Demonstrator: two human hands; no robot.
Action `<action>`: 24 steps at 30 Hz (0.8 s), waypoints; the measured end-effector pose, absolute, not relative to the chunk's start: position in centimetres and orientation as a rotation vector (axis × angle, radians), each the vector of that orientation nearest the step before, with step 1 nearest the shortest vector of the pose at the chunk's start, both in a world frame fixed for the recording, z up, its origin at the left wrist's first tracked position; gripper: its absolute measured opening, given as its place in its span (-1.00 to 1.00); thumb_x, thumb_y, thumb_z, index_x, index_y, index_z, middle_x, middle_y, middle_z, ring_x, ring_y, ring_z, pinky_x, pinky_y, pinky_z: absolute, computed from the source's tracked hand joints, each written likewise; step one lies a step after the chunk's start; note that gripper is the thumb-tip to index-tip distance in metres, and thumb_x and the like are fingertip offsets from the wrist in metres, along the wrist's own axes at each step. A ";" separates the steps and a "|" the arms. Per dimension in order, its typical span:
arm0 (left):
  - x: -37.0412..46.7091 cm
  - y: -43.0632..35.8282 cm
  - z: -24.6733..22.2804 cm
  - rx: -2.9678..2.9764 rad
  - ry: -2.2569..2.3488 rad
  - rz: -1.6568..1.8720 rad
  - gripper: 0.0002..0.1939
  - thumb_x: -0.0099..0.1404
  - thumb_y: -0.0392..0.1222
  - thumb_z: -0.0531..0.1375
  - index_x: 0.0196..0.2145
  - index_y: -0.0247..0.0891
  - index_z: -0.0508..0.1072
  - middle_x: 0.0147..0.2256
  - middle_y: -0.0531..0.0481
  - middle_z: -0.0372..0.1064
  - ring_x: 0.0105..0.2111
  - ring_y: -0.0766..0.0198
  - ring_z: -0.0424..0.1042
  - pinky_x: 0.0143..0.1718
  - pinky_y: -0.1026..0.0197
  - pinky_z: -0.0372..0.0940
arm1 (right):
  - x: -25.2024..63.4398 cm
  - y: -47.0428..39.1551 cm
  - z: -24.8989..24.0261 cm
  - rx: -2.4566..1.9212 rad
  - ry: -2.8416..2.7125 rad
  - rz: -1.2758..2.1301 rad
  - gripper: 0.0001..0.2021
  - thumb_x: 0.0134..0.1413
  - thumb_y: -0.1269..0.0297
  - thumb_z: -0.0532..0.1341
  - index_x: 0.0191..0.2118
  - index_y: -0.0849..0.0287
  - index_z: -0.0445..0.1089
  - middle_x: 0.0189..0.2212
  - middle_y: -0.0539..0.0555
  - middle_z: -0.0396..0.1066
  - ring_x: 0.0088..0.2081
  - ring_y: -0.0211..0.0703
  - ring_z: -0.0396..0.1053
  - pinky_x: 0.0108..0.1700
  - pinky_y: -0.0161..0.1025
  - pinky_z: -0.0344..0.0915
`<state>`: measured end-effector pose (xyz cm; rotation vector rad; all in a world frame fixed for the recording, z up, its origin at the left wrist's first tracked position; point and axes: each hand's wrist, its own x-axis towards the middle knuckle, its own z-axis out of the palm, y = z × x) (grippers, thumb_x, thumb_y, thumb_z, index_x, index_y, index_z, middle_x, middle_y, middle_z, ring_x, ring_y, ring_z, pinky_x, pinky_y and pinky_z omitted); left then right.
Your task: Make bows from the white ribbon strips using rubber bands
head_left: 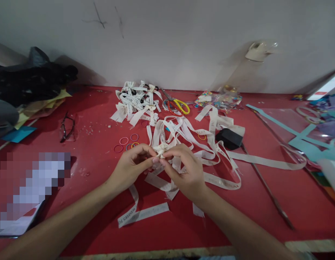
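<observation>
Between my fingertips is a small cream ribbon bow (162, 147), gathered at its middle. My left hand (133, 162) pinches its left side with thumb and forefinger. On the other side, my right hand (185, 168) pinches it the same way, and the two thumbs nearly meet. Beneath and behind the hands spreads a tangle of long white printed ribbon (223, 182). A cut ribbon piece (145, 213) with lettering lies nearer the front edge. Small coloured elastic bands (124, 141) rest just beyond my left hand.
Finished-looking ribbon bows (133, 101) are piled at the back, beside scissors (180, 106) with red and yellow handles. A black block (229, 138) and a thin rod (267, 187) lie to the right. Eyeglasses (67, 128) and a pixelated flat object (34, 191) are left. A wall (167, 47) rises behind.
</observation>
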<state>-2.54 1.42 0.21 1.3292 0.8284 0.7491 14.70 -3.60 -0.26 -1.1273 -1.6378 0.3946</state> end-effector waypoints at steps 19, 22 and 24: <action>-2.7 1.5 0.1 1.614 0.927 0.807 -0.80 0.21 -0.07 0.28 -0.33 -0.26 0.43 -0.44 0.07 0.38 -0.46 0.38 0.37 -0.41 0.35 0.29 | 14.9 -3.3 -0.4 -1.221 -1.310 1.057 -0.90 0.16 0.22 0.23 -0.32 0.12 0.37 -0.40 -0.04 0.41 -0.37 -0.29 0.38 -0.37 -0.36 0.30; -2.7 1.3 0.1 1.652 0.923 0.814 -0.81 0.23 -0.09 0.26 -0.36 -0.26 0.41 -0.46 0.08 0.36 -0.46 0.38 0.35 -0.40 0.35 0.28 | 14.8 -3.2 -0.5 -1.189 -1.277 1.189 -0.86 0.15 0.19 0.23 -0.34 0.14 0.36 -0.45 -0.06 0.36 -0.41 -0.31 0.35 -0.38 -0.36 0.29; -2.7 1.4 0.1 1.616 0.909 0.802 -0.81 0.26 -0.09 0.24 -0.36 -0.26 0.38 -0.46 0.09 0.34 -0.47 0.39 0.34 -0.43 0.36 0.26 | 14.7 -3.2 -0.5 -1.166 -1.249 1.184 -0.85 0.13 0.18 0.24 -0.32 0.13 0.33 -0.42 -0.05 0.34 -0.40 -0.31 0.34 -0.37 -0.35 0.31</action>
